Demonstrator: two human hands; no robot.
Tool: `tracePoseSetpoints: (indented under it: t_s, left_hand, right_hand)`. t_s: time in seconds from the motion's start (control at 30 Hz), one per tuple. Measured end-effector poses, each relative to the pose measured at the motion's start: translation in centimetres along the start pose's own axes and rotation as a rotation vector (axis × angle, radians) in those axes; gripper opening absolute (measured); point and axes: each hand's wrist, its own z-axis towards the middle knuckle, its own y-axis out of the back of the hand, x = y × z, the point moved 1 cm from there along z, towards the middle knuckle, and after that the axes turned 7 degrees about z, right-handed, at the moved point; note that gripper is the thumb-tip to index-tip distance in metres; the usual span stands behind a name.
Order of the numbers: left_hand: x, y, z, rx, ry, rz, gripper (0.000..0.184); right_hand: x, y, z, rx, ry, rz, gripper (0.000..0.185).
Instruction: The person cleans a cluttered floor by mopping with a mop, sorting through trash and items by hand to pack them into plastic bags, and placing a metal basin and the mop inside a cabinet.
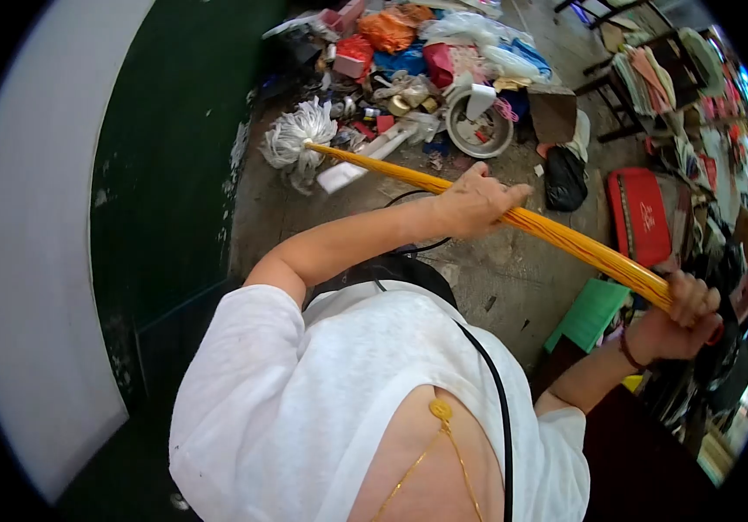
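Across the floor (pixel 496 278) sprawls a litter heap (pixel 400 65); the yellow-handled mop (pixel 556 236) slants down to its edge, white strands (pixel 298 135) beside it. I see fingers (pixel 687 294) clamped round the handle: left hand (pixel 476 202) midway, right hand (pixel 680 317) near the top.

The concrete floor (pixel 513 261) bears a heap of plastic bags (pixel 409 61) toward its far edge; nearer lie a metal basin (pixel 500 137), white strip (pixel 345 177) and black plastic bag (pixel 565 180).
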Motion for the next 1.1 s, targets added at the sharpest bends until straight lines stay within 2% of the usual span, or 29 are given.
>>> tracePoseSetpoints:
  t_s: [0.03, 0.1, 0.13, 0.2, 0.23, 0.3, 0.33, 0.37, 0.47, 0.5, 0.57, 0.6, 0.63, 0.73, 0.77, 0.83, 0.87, 0.9, 0.93, 1.0, 1.07, 1.1]
  left_hand:
    - [-0.6, 0.6, 0.4, 0.008, -0.028, -0.002, 0.053]
    - [-1.4, 1.8, 0.5, -0.262, -0.186, -0.046, 0.062]
    - [-1.2, 1.8, 0.2, -0.254, -0.208, -0.051, 0.062]
    - [0.4, 1.5, -0.8, -0.228, -0.047, -0.065, 0.060]
    - [1.6, 1.0, -1.5, -0.247, 0.005, -0.019, 0.057]
    - [4.7, -0.8, -3.3, -0.305, 0.102, 0.063, 0.050]
    - [6.6, -1.9, -4.3, -0.342, 0.146, 0.096, 0.047]
    - [8.7, -3.3, -5.5, -0.283, 0.210, 0.130, 0.046]
    - [13.9, -6.2, -8.7, -0.116, 0.406, 0.204, 0.042]
    - [14.4, -6.4, -9.3, -0.070, 0.468, 0.194, 0.040]
    - [15.6, -6.8, -9.9, -0.021, 0.516, 0.188, 0.038]
    - [16.6, -7.5, -10.2, 0.045, 0.626, 0.091, 0.035]
    - [17.7, -8.5, -10.7, 0.111, 0.738, -0.007, 0.032]
    - [22.0, -13.0, -13.6, 0.098, 0.776, -0.092, 0.031]
    - [23.7, -15.2, -15.1, 0.098, 0.780, -0.089, 0.031]
    - [26.4, -18.3, -18.1, 0.237, 1.034, -0.306, 0.027]
    - [25.8, -18.0, -18.6, 0.233, 1.043, -0.303, 0.027]
    - [24.6, -17.5, -18.9, 0.218, 1.148, -0.438, 0.024]
    - [24.0, -16.9, -19.2, 0.202, 1.248, -0.575, 0.021]
    - [23.5, -15.5, -19.0, 0.192, 1.304, -0.611, 0.019]
    - [24.4, -14.9, -18.4, 0.186, 1.357, -0.647, 0.017]
    - [25.4, -14.6, -18.0, 0.173, 1.383, -0.619, 0.017]
  right_hand:
    - [2.8, 0.7, -0.4, -0.020, 0.017, 0.037, 0.021]
    - [8.0, 0.9, -2.1, -0.068, 0.079, 0.057, 0.021]
    - [10.2, 0.4, -3.2, -0.097, 0.124, 0.040, 0.022]
    - [15.1, -0.5, -4.9, -0.009, 0.130, 0.030, 0.020]
    - [18.3, -0.5, -6.3, -0.064, 0.254, -0.087, 0.020]
    - [22.0, -2.2, -7.7, -0.092, 0.350, -0.047, 0.018]
    - [25.0, -2.1, -8.9, -0.121, 0.402, -0.167, 0.019]
    - [28.0, -2.1, -10.1, -0.157, 0.452, -0.286, 0.021]
    - [31.1, -4.8, -12.9, -0.306, 0.570, -0.421, 0.006]
    - [31.9, -5.4, -14.0, -0.504, 0.742, -0.923, 0.010]
    - [36.1, -6.2, -16.7, -0.359, 0.503, -1.487, 0.021]
    - [38.2, -6.5, -18.2, -0.242, 0.428, -1.742, 0.028]
    - [38.8, -6.5, -18.7, -0.214, 0.445, -1.712, 0.028]
    - [39.1, -6.5, -18.8, -0.072, 0.377, -1.694, 0.026]
    - [38.6, -6.3, -18.3, -0.147, 0.357, -1.995, 0.024]
    - [33.2, -4.9, -15.0, -0.720, 0.722, -1.778, 0.021]
    - [30.5, -4.3, -13.4, -0.945, 0.910, -1.583, 0.020]
    - [30.8, -2.8, -12.9, -0.904, 0.843, -1.491, 0.017]
    - [31.7, -1.1, -12.2, -0.776, 0.687, -1.419, 0.014]
    - [33.2, 2.0, -10.8, -0.472, 0.282, -1.263, 0.016]
    - [29.4, 4.2, -7.6, -0.738, 0.584, -1.309, 0.016]
    - [28.1, 4.9, -6.2, -0.781, 0.621, -1.308, 0.015]
